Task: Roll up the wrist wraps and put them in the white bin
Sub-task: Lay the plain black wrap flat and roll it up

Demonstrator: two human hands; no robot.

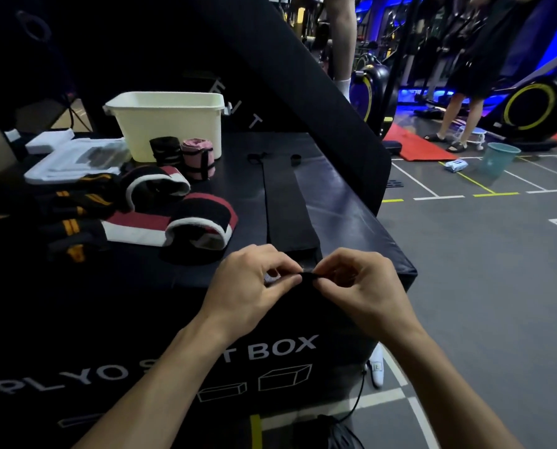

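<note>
1. Readable text first: the big black padded box (pixel 141 286) filling the lower left of the frame has white print on its front face, "PLYO S… T BOX", middle letters hidden behind the left forearm. White box outlines sit under it. Faint letters "E N T" on the dark panel behind the bin, upper centre.
2. Left hand (pixel 254 283), centre frame: fingers curled, thumb and fingertips pinching the near end of a long flat black fabric wrist wrap (pixel 287 209).
3. Right hand (pixel 358 283): fingers curled too, pinching the same end just beside the left; fingertips of both hands almost meet.
4. That wrap lies unrolled on the box top, running from the hands toward upper centre; a second black strip seems to lie alongside it, touching.
5. White rectangular plastic bin (pixel 170 124) stands at the box's far end, upper left of centre.
6. Just in front of the bin, upright: a rolled black wrap (pixel 166 152) and a rolled pink wrap with black straps (pixel 199 157), side by side.
7. Left of centre: loose red, white and black wraps (pixel 180 222); further left, black wraps with orange stripes (pixel 73 215).
8. White foam tray (pixel 66 157), upper left.
</note>
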